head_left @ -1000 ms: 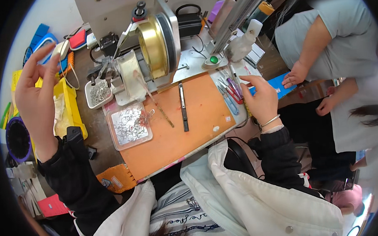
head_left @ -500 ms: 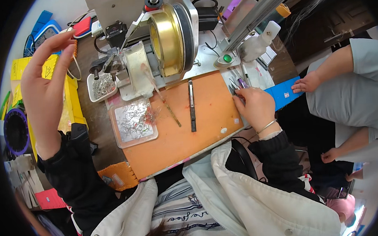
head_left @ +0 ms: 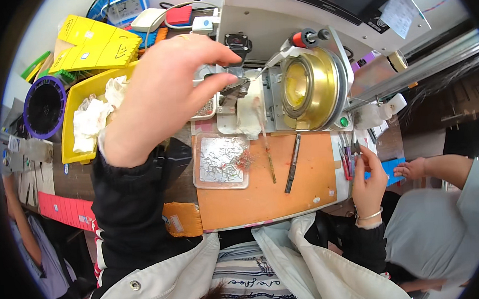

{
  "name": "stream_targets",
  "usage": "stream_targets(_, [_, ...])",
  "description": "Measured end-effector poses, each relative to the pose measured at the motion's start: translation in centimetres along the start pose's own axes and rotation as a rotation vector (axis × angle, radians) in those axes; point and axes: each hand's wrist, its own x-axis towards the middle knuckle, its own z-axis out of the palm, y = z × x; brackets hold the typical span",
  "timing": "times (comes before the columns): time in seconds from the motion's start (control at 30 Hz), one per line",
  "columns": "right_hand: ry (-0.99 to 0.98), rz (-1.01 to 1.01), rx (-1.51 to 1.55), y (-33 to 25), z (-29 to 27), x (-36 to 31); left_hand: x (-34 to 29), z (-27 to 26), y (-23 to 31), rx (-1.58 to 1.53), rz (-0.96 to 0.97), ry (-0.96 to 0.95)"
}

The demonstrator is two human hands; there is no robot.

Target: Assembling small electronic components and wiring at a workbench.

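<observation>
My left hand is raised over the left part of the bench, in front of the machine's small metal head. Its thumb and index finger are apart, and I see nothing between them; the other fingers are hidden. My right hand is at the right edge of the orange mat, its fingers closed on a small dark-ended hand tool whose exact kind I cannot make out. Beside it lies a slim red-handled tool. A clear shallow tray holds many thin wire hooks.
Behind the mat stands a machine with a gold spool. On the mat lie a dark pen-like tool and a thin stick. A yellow bin with white cloths is at left. A co-worker's hand is close on the right.
My left hand has moved right, toward the machine's head. My right hand has gone from reaching at the tools to gripping a small one. The whole view has shifted, showing more of the machine.
</observation>
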Motion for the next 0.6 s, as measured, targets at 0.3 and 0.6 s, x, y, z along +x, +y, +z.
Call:
stream_targets(0.3, [-0.661, 0.198, 1.184, -12.4, 3.8, 2.4, 0.0, 1.2, -1.4, 0.004, 0.028, -0.094])
stream_targets(0.6, [-0.940, 0.757, 1.941, -14.6, 9.0, 4.9, 0.3, 0.0, -1.2, -0.148, -0.041, -0.191])
